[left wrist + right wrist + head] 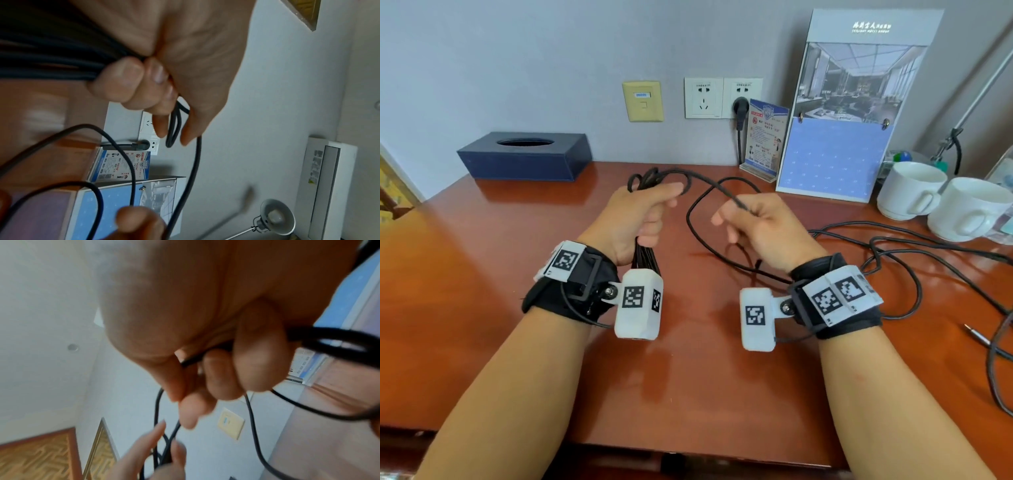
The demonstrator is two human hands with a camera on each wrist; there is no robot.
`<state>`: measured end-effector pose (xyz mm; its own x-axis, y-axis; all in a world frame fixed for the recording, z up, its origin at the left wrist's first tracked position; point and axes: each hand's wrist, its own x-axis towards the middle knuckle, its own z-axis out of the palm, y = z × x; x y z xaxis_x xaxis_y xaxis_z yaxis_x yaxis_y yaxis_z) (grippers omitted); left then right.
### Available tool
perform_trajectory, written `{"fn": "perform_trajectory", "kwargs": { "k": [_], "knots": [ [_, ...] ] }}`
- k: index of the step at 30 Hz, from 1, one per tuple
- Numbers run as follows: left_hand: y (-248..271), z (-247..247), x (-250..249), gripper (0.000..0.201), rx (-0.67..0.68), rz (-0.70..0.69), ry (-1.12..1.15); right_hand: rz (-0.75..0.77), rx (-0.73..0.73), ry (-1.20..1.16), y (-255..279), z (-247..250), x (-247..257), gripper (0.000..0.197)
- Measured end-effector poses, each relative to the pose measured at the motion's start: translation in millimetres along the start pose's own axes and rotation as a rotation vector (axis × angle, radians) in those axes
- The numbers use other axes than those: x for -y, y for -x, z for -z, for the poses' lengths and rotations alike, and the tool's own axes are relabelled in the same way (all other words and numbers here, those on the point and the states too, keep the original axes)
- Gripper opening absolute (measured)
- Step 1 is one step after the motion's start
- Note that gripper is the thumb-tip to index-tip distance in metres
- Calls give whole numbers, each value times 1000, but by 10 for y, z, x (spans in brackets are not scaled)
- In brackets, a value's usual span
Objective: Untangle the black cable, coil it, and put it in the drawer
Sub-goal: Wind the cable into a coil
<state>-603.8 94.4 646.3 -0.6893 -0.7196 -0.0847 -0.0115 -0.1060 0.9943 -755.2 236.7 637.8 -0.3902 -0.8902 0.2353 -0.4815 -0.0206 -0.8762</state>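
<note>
1. Left hand (635, 214) is fisted round a bundle of loops of the black cable (709, 192). The loops stick out above the fist toward the wall and hang below it toward the wrist, so the bundle's long axis runs roughly up-down through the fist
2. Right hand (758, 224) has its fingers curled on a single strand. The right wrist view shows the strand running through under the fingers (222, 374), so that's a grip, not just a touch
3. The bit that matters: the strand goes from the top of the left fist across and slightly down to the right hand, so the hands face each other with a short span between them. The next wrap looks like it has to travel leftward onto the bundle, and the right hand is the one feeding it
4. The rest of the cable trails off to the right over the desk (517, 274) in loose crossing loops near the two white mugs (941, 202), so I'd guess plenty is left to coil
5. Can't see a drawer in any view
</note>
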Motion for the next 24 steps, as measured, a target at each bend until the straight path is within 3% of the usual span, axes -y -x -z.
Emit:
{"fn": "perform_trajectory", "kwargs": {
  "k": [3,6,8,10,14,19,24],
  "knots": [
    [55,-37,-43,39,172,77,-47,40,-107,-105,-33,62,-43,32],
    [100,-100,-66,47,360,163,53,98,-129,21,-38,-36,-58,35],
    [117,-197,-36,45,437,150,162,141,-105,140,-40,-108,-55,35],
    [123,-308,20,41,403,101,241,162,-46,223,-27,-170,-45,35],
    [77,-404,119,39,172,37,303,133,69,328,6,-241,4,36],
    [89,-427,122,24,101,-25,161,44,136,390,-25,-258,-29,33],
    [102,-475,124,33,-62,-148,22,77,174,442,1,-282,55,28]
  ]
}}
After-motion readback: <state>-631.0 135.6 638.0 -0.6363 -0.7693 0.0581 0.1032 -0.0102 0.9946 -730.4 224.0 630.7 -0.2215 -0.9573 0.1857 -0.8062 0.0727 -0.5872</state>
